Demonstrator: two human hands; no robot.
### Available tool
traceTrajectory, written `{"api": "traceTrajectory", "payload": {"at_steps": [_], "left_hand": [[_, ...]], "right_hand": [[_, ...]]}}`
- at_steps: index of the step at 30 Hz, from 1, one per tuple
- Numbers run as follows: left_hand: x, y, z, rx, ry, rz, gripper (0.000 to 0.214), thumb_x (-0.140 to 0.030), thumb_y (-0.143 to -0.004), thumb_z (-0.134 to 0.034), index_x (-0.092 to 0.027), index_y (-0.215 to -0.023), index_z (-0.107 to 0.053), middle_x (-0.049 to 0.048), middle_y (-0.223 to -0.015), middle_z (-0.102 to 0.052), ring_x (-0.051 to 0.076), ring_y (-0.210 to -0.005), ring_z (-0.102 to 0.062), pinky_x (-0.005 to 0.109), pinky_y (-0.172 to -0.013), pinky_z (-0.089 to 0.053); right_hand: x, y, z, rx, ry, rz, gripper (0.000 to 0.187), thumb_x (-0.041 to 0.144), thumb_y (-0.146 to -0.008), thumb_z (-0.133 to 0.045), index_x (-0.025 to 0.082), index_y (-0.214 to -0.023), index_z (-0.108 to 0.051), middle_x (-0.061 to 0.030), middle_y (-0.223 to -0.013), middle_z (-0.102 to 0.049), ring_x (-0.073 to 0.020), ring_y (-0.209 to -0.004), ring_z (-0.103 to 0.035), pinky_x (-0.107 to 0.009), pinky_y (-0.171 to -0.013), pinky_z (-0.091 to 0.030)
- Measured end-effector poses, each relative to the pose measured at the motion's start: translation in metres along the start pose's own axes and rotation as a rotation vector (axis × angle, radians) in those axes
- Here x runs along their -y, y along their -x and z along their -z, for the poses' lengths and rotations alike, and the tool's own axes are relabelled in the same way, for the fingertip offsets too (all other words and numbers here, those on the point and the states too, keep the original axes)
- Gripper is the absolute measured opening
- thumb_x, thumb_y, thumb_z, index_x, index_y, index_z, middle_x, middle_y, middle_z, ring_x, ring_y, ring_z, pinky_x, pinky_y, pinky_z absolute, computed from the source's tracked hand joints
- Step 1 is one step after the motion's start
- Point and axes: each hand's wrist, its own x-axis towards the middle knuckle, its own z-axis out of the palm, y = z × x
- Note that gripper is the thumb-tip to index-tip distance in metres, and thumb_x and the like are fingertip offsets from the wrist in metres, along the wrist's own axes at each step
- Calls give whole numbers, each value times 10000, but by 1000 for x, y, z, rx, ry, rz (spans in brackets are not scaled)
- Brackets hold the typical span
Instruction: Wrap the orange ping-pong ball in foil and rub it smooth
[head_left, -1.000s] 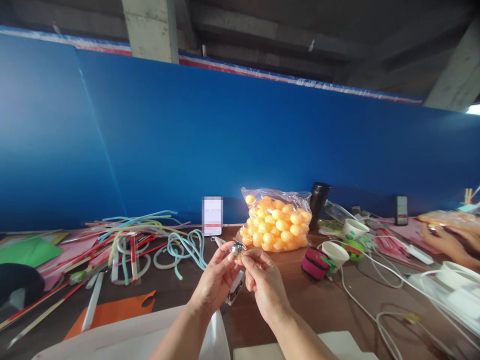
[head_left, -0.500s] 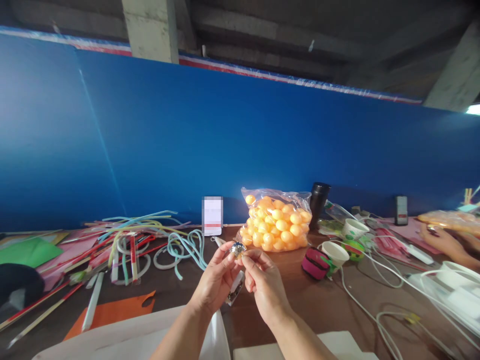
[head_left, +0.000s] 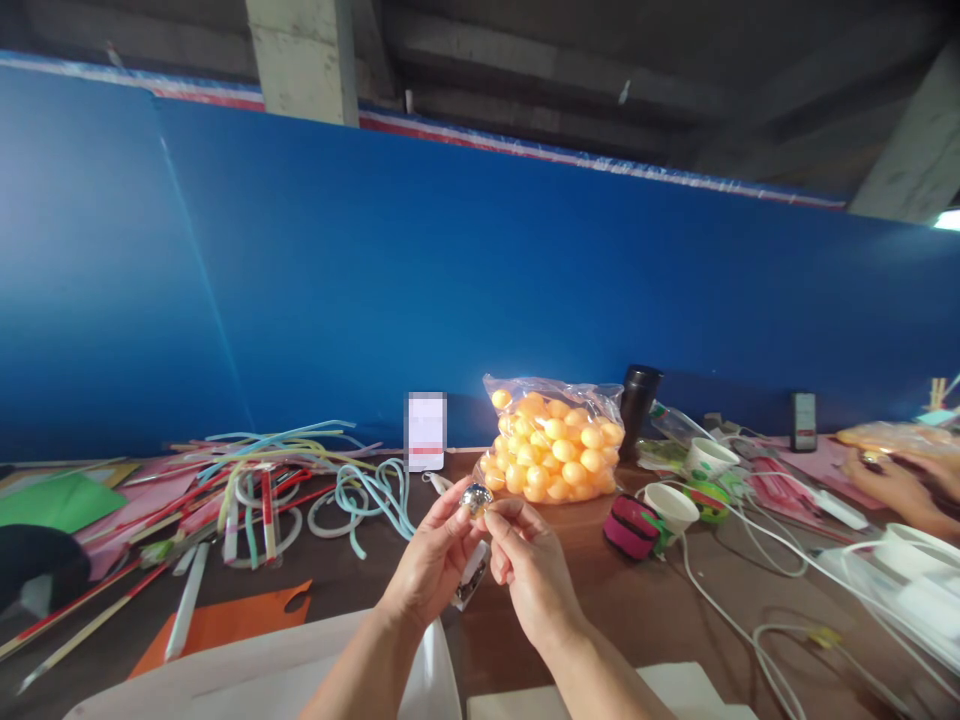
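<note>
A small, shiny silver dome-shaped piece is held up in front of me between both hands, above the brown table. My left hand is closed, pinching the piece from its left side. My right hand is closed too, with thumb and forefinger at the piece's lower right edge. The fingertips partly hide its underside. Below and between the hands, a white and silvery object lies on the table, half covered by my fingers. A clear bag of orange balls stands just behind my hands.
Coloured tubes and strips pile up on the left, by an orange sheet. A white tray lies in front. A phone and black bottle stand behind. Cups and cables are right, beyond them another person's hands.
My hands stay in nearly the same place, and the silver piece is turned slightly in my fingers. At the far right, the other person's hand has shifted slightly.
</note>
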Motion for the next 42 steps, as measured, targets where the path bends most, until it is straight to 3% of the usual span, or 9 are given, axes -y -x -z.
{"api": "traceTrajectory", "payload": {"at_steps": [19, 26, 42], "left_hand": [[-4, 3, -2, -12, -107, -8, 378, -161, -786, -705, -194, -1160, -667, 56, -950, -725, 135, -818, -672, 253, -791, -534], [-3, 2, -3, 1, -107, -9, 376, -167, -792, -698, -198, -1165, -663, 51, -899, -719, 139, -801, -668, 251, -751, -534], [-3, 3, -4, 5, -114, 1, 379, -183, -782, -709, -203, -1158, -670, 65, -947, -723, 155, -822, -674, 282, -801, -520]], "right_hand": [[1, -1, 0, 8, -81, -82, 248, 343, -763, -785, 148, -731, -635, 40, -525, -625, -39, -383, -494, -136, -411, -400], [2, -1, 0, -15, -96, -109, 270, 351, -732, -811, 148, -714, -633, 36, -534, -636, -51, -393, -517, -152, -422, -478], [7, -1, -1, 24, -163, -118, 271, 355, -716, -824, 146, -692, -653, 17, -619, -654, -48, -447, -528, -148, -443, -507]]}}
